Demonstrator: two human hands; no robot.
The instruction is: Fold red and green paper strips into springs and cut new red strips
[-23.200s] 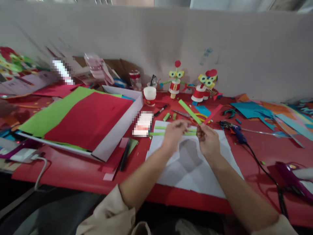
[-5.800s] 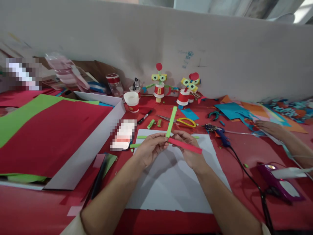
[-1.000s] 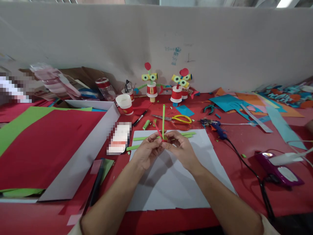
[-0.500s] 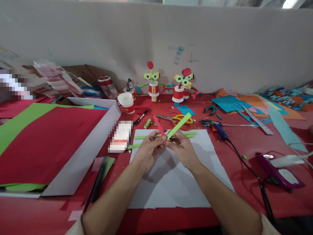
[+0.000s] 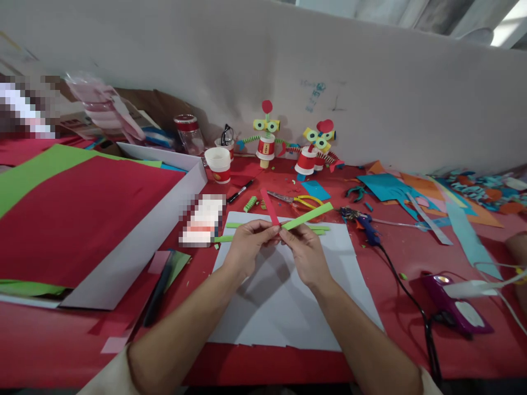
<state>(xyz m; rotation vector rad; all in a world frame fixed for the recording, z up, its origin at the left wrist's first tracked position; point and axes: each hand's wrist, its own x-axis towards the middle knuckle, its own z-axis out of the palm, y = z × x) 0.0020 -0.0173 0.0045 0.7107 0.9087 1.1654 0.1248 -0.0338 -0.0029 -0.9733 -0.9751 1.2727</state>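
Left hand (image 5: 244,247) and right hand (image 5: 308,255) nearly closed, fingertips pinching the join of red strip (image 5: 269,206) and green strip (image 5: 310,215), over the white sheet's (image 5: 288,318) far part. Folding, I judge: hold the join firm, edges square, press each crease flat. Count: two strips held; one pair of scissors (image 5: 310,202), far; one glue gun (image 5: 369,229), right; loose green strips (image 5: 223,239), number unclear.
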